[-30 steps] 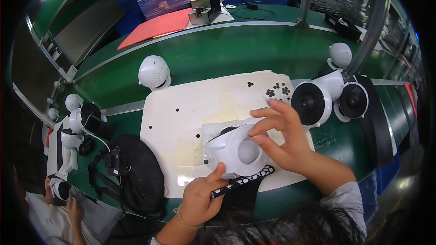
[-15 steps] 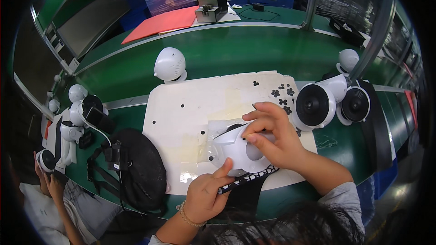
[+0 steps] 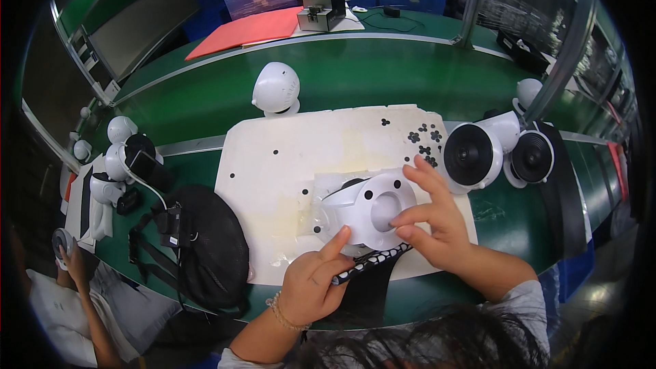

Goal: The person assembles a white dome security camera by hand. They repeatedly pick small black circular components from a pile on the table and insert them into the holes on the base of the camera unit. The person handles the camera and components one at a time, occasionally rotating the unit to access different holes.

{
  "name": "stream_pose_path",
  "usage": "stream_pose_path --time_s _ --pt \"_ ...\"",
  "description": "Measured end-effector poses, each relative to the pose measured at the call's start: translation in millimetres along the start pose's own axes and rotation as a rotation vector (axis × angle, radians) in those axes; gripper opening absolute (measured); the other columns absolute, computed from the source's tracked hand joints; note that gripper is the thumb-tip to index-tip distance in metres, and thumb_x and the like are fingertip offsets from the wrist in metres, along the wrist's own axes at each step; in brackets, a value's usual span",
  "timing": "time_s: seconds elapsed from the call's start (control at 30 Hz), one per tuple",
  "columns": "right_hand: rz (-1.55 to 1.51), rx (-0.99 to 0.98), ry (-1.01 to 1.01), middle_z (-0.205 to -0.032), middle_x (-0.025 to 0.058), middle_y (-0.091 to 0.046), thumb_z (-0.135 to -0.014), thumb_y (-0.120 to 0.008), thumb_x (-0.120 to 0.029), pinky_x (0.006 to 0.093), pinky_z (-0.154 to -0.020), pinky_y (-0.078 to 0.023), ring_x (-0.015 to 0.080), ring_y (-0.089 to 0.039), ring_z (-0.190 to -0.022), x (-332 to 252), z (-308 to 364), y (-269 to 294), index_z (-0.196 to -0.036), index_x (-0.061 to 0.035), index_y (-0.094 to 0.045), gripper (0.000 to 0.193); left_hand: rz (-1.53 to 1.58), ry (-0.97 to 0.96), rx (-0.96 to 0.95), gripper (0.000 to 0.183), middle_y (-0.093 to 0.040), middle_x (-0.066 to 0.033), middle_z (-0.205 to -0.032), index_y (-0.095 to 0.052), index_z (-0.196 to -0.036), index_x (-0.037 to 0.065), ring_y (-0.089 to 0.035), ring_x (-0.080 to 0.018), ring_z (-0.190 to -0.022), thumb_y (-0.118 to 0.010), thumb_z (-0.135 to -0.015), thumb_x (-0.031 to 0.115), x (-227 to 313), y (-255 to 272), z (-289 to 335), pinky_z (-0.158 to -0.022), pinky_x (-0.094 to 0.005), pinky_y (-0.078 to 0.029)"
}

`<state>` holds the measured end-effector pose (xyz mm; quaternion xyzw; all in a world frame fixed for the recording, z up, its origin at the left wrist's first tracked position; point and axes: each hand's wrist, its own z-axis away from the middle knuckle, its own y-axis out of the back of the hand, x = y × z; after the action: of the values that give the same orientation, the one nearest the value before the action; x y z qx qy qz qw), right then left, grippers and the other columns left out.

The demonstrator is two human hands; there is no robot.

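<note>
A white rounded device housing (image 3: 348, 206) lies on the pale board in front of me, on a piece of clear film. Two black round pads (image 3: 369, 195) sit on the rim around its round recess. My left hand (image 3: 316, 280) is closed on a black strip with white round spots (image 3: 365, 266), its thumb tip against the housing. Over the near right side of the recess is my right hand (image 3: 434, 229), thumb and index finger pinched close together, other fingers raised. Whether a small piece is between those fingertips cannot be made out.
Loose black pads (image 3: 424, 143) dot the pale board (image 3: 253, 212). White devices with black round fronts (image 3: 471, 156) stand at right; another white device (image 3: 277, 89) stands beyond the board. A black round mesh bag (image 3: 212, 246) lies left. A co-worker's hand (image 3: 76, 263) holds a device.
My right hand has moved from the upper rim toward the recess's near right side, uncovering two black pads. The white device beyond the board has shifted right.
</note>
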<state>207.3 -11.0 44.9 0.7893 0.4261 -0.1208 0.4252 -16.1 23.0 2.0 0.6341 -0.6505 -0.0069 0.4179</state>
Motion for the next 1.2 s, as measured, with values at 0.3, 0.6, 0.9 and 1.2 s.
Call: stream_pose_path --time_s 0.3,0.6,0.9,1.2 --pt "-0.139 -0.130 -0.122 -0.138 0.0175 -0.028 -0.078 -0.063 -0.017 0.0469 -0.103 -0.012 0.0385 -0.012 -0.132 -1.5 6.7 -10.0 -0.080 -0.0095 -0.064 0.008 -0.050 -0.028 -0.042 0.034 -0.051 -0.0170 -0.122 -0.056 -0.086 0.003 -0.055 -0.0206 -0.058 -0.059 -0.053 -0.003 -4.2 -3.5 -2.0 -0.055 -0.0291 -0.044" --pt "-0.042 -0.120 -0.056 -0.135 0.0167 -0.032 -0.077 -0.064 -0.016 0.0477 -0.102 -0.014 0.0400 -0.014 -0.131 0.8 8.7 -12.5 -0.082 -0.0118 -0.066 0.006 -0.060 -0.006 -0.017 0.031 -0.051 -0.0171 -0.122 -0.057 -0.084 0.003 -0.054 -0.0204 -0.057 -0.059 -0.053 -0.003 -1.7 -5.0 -2.8 -0.054 -0.0292 -0.044" --pt "0.481 -0.019 0.230 -0.129 0.0067 -0.042 -0.077 -0.060 -0.037 0.0450 -0.095 -0.019 0.0328 -0.028 -0.122 8.5 28.5 -12.3 -0.103 -0.0225 -0.064 0.029 -0.086 -0.002 -0.012 0.028 -0.051 -0.0177 -0.122 -0.057 -0.082 0.004 -0.051 -0.0193 -0.052 -0.059 -0.054 -0.002 0.7 -4.5 -4.4 -0.050 -0.0280 -0.043" --pt "0.131 -0.011 0.194 -0.128 0.0052 -0.043 -0.069 -0.070 -0.023 0.0424 -0.091 -0.025 0.0301 -0.031 -0.121 -6.5 14.2 -18.0 -0.087 -0.0180 -0.066 0.019 -0.078 -0.011 0.001 0.028 -0.050 -0.0177 -0.123 -0.057 -0.081 0.003 -0.051 -0.0198 -0.051 -0.059 -0.054 -0.003 -0.7 -6.9 -4.7 -0.050 -0.0281 -0.043"
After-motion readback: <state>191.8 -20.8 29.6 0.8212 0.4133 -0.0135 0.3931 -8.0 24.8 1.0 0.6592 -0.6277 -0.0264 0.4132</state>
